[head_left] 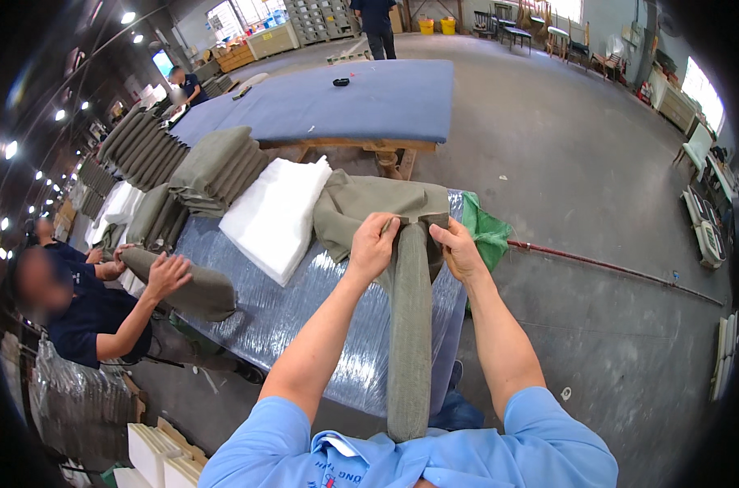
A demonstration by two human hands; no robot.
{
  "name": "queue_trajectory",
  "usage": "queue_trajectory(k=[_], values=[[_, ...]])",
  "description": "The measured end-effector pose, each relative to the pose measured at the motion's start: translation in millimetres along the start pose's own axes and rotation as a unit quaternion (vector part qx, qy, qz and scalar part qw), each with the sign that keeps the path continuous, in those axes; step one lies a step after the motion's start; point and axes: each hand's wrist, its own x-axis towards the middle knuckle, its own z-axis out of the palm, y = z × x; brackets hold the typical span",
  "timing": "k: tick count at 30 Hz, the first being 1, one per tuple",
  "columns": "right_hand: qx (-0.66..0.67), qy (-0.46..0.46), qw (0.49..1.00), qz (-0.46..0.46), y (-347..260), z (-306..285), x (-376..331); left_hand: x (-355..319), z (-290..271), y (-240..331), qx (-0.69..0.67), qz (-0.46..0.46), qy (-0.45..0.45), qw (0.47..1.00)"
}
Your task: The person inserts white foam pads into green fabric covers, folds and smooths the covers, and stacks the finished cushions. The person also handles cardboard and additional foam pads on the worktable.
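Observation:
A grey-green cushion (410,342) stands on its narrow edge between my forearms, its near end against my chest. At its far end, my left hand (373,246) pinches the edge of a grey-green fabric cover (425,218), thumb on top. My right hand (460,248) grips the same fabric on the other side of the cushion, fingers closed. Loose grey-green fabric (341,215) spreads on the table beyond my hands. Left of it lies a stack of white padding sheets (276,215).
The plastic-wrapped table (304,325) carries stacked grey-green covers (219,167). At left, a co-worker (85,313) handles another grey-green cushion (192,285). A green plastic sheet (485,232) hangs at the right corner, near a red pole (597,260). A blue-topped table (320,110) stands beyond.

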Motion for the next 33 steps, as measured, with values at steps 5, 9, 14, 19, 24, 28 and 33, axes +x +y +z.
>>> queue_trajectory(k=[5,9,14,19,24,28,33], values=[[-0.072,-0.020,0.996,0.040,-10,11,-3,18,9,0,-0.072,-0.066,-0.020,0.995],[-0.068,0.015,0.996,0.063,-8,17,4,23,13,-5,-0.130,-0.092,-0.027,0.987],[-0.039,0.056,0.996,0.055,2,14,17,26,20,-11,-0.173,-0.128,-0.017,0.976],[-0.042,0.102,0.994,-0.005,13,36,27,35,18,-25,-0.052,-0.022,0.093,0.994],[-0.057,0.106,0.992,-0.022,28,40,29,45,23,-18,-0.119,-0.041,0.079,0.989],[-0.067,0.114,0.991,-0.010,32,35,30,51,19,-22,-0.002,0.020,0.081,0.997],[-0.125,0.161,0.979,-0.020,31,39,29,56,23,-34,0.072,0.087,0.078,0.991]])
